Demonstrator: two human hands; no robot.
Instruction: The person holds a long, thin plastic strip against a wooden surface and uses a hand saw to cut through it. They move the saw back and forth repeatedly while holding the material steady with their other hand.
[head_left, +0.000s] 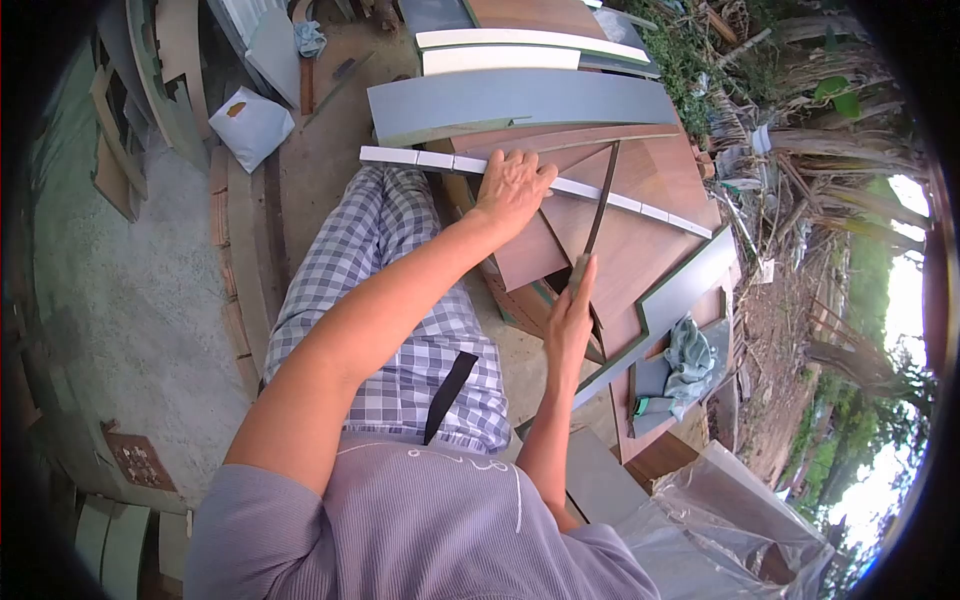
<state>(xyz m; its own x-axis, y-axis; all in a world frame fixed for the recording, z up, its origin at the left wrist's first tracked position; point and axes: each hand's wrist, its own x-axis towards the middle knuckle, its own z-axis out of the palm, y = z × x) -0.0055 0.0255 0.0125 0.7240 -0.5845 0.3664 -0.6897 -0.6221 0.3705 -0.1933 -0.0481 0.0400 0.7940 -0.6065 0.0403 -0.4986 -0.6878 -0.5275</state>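
A long white strip (578,187) with dark cross lines lies slantwise over brown boards (640,250). Bent over its middle, the fingers of my left hand (515,187) grip the strip and press it from above. My right hand (570,315) is wrapped round the handle of a long, narrow, dark-bladed tool (603,205) that could be a file or a saw. Its blade points away from me and crosses the strip in this view, to the right of my left hand. My legs in checked trousers (325,250) are left of the boards.
Grey panels (520,100) and cream strips (510,58) lie beyond the boards. A grey notched panel (690,275) borders them on the right, near a greenish cloth (690,360). Clear plastic sheeting (720,510) covers pieces at lower right. A white bag (252,128) rests on the floor.
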